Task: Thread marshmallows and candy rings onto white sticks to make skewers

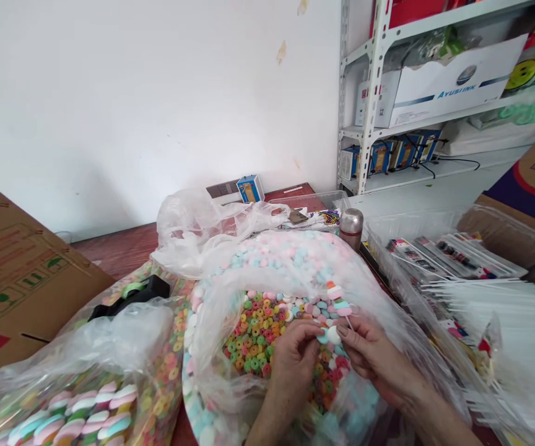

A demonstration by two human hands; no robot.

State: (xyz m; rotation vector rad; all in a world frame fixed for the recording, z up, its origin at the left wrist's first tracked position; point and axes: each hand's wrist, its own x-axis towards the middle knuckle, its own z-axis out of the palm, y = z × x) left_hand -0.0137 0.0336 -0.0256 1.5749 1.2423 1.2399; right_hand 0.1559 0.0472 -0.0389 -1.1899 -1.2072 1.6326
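Observation:
My left hand (pixel 295 358) pinches a small light-blue marshmallow (pixel 323 337) between thumb and forefinger. Close against it, a white marshmallow (pixel 334 335) sits at the fingertips of my right hand (pixel 374 356). The right hand is closed and also grips a candy skewer (pixel 340 303), its thin stick threaded with pink, white, blue and orange sweets and pointing up. Below both hands lies an opened clear plastic bag (pixel 221 297) of pastel marshmallows, with ring-shaped gummies (pixel 256 334) in green, yellow, orange and red in its middle.
At left, another bag holds finished-looking candy skewers (pixel 86 418), with a black tape dispenser (pixel 132 296) above it. A metal flask (pixel 352 228) stands behind the marshmallows. Right is a clear bin (pixel 397 297) with white sticks (pixel 495 328). Cardboard boxes (pixel 26 285) flank the table; a shelf (pixel 369 93) stands behind.

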